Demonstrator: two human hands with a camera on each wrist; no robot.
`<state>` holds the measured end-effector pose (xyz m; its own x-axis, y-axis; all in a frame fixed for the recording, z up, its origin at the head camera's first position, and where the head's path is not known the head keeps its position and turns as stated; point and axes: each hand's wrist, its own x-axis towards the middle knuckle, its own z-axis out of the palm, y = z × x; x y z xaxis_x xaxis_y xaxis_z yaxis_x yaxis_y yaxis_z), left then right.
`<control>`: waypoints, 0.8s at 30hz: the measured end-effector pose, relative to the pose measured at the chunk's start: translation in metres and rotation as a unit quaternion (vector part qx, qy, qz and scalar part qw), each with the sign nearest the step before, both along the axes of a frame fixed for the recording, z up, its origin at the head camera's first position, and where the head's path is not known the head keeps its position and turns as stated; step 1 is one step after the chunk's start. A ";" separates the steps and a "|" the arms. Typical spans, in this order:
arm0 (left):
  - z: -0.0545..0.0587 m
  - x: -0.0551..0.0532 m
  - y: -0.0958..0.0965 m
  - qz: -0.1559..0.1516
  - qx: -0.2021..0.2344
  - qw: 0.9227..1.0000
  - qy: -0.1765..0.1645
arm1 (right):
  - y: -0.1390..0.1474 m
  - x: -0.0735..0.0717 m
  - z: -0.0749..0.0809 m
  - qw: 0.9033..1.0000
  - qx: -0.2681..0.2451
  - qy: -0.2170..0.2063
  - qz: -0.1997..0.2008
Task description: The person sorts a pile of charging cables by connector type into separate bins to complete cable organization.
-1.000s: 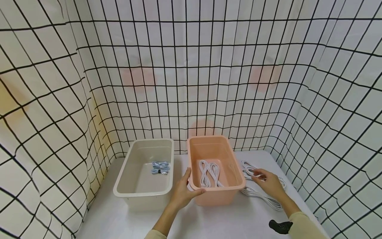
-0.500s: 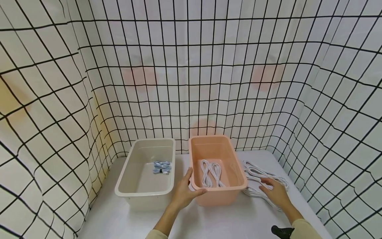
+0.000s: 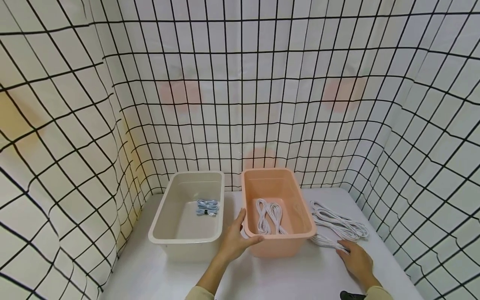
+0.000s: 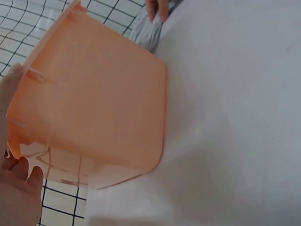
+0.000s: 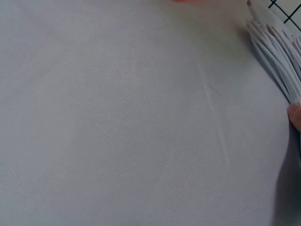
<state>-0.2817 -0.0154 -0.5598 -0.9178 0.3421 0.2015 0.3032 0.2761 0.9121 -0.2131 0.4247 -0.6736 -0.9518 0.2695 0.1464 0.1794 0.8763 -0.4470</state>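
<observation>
My left hand point(image 3: 234, 241) grips the near left corner of the peach plastic bin point(image 3: 275, 248), its thumb along the front rim. In the left wrist view, fingertips point(image 4: 35, 176) of that hand curl at the bin's rim. Inside this bin lies a looped white cable point(image 3: 270, 216). To the right of it, my right hand point(image 3: 358, 262) pinches the near end of a bundled white cable point(image 3: 326, 241) on the table. The right wrist view catches one fingertip point(image 5: 295, 115) against the cable strands point(image 5: 277, 56). The hand's other fingers are largely hidden there.
Another white cable coil point(image 3: 337, 221) lies just behind the pinched bundle. A cream bin point(image 3: 187, 248) stands left of the peach one, with a light blue cable bundle point(image 3: 207, 207) inside. Black netting point(image 3: 258, 104) over white walls encloses the back and sides of the white table point(image 3: 285, 279).
My right hand has moved from the farther white coil toward the person, onto the near end of the closer bundle. The left hand has kept its grip on the peach bin. The view has shifted slightly.
</observation>
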 end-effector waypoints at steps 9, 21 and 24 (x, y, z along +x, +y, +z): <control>0.001 -0.001 0.001 0.002 -0.001 1.000 0.001 | -0.010 -0.002 -0.012 0.998 0.005 0.042 -0.051; 0.000 0.002 0.002 -0.003 0.006 1.000 0.008 | -0.010 -0.003 -0.003 0.998 -0.006 0.014 -0.054; -0.001 0.002 0.003 -0.003 0.010 1.000 0.006 | -0.009 -0.002 0.002 0.999 -0.014 0.004 -0.046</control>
